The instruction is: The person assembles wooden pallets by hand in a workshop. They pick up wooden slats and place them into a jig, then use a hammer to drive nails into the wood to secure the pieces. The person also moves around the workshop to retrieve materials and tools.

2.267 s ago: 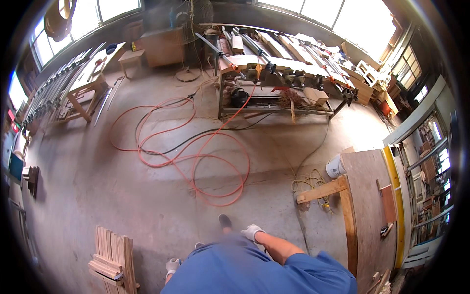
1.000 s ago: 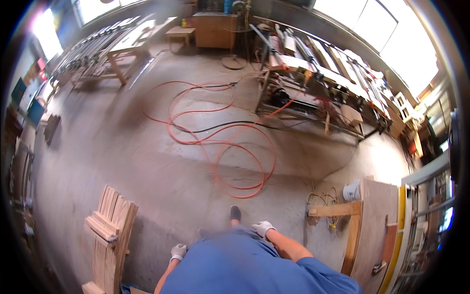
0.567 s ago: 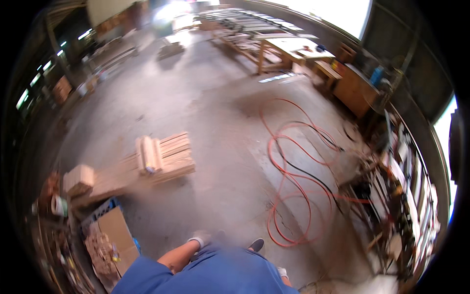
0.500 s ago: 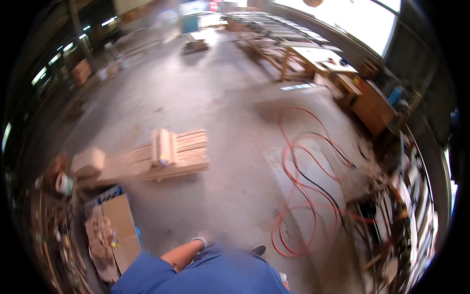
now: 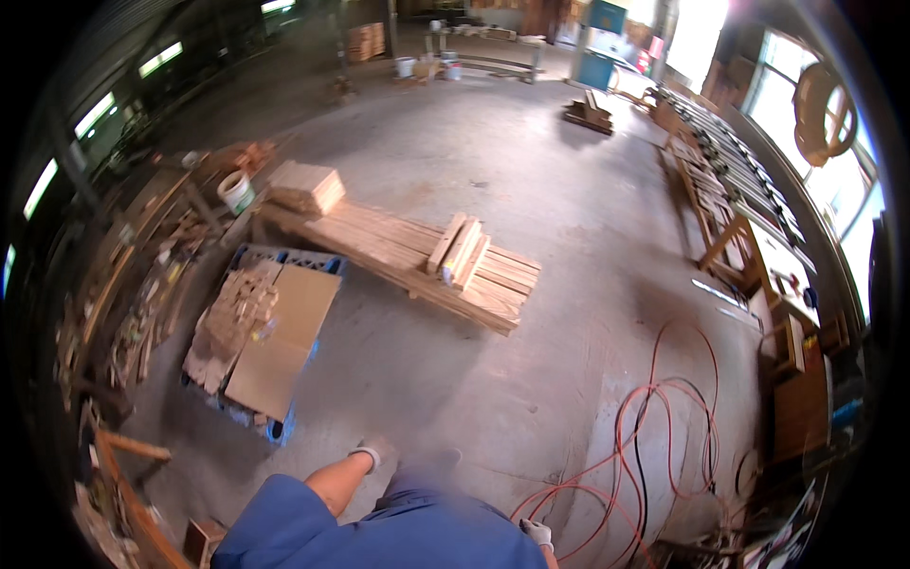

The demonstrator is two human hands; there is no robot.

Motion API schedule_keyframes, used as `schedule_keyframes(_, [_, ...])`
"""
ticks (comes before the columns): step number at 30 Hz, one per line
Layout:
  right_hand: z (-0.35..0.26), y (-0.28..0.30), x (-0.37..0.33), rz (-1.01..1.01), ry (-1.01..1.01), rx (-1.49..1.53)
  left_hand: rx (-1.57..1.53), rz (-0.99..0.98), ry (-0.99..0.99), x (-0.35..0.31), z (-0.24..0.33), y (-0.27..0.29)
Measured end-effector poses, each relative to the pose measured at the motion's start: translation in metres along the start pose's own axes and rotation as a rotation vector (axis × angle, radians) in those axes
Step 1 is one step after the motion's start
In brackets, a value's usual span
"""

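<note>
My left hand (image 5: pixel 370 456), in a pale glove, hangs low beside my body above the concrete floor; its fingers are too small and blurred to read. At the lower edge, my right hand (image 5: pixel 537 533) hangs at my right side, also gloved, its fingers partly turned away. I see nothing plainly held by either hand. Left of my left hand lies a blue pallet (image 5: pixel 278 431) bearing a cardboard sheet (image 5: pixel 284 343) and small wood pieces (image 5: pixel 234 318). Red hose (image 5: pixel 619 431) lies coiled on the floor near my right hand.
A long stack of boards (image 5: pixel 379 237) lies ahead, with shorter wood blocks (image 5: pixel 459 251) and a block pile (image 5: pixel 305 187) on top. A white bucket (image 5: pixel 236 192) stands behind the pallet. Scrap wood lines the left; a roller conveyor (image 5: pixel 735 171) and a workbench (image 5: pixel 773 256) line the right.
My view has swung left, so the board stack, pallet and hose appear further right. My left hand now shows lower beside my body, and my right glove shows more fully.
</note>
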State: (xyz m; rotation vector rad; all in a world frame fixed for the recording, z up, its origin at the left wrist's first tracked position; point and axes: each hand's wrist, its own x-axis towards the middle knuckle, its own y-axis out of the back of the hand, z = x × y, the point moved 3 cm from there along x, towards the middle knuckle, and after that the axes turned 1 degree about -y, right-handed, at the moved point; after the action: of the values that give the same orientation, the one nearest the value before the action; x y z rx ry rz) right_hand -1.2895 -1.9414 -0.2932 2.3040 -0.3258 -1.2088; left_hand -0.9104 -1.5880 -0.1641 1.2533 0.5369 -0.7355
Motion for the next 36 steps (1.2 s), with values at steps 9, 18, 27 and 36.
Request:
schedule_keyframes(9, [-0.034, 0.054, 0.015, -0.205, -0.043, 0.263, -0.379, 0.195, 0.262, -0.07, -0.111, -0.212])
schedule_keyframes(18, [-0.047, 0.056, 0.007, -0.295, 0.012, -0.152, -0.327, -0.034, 0.394, -0.188, -0.138, -0.305])
schedule_keyframes(27, [-0.15, 0.02, -0.01, -0.314, 0.074, -0.09, -0.276, 0.205, 0.253, -0.124, -0.187, -0.341])
schedule_keyframes(36, [-0.223, -0.022, -0.026, -0.327, 0.019, 0.071, -0.32, 0.385, 0.214, -0.112, -0.212, -0.292])
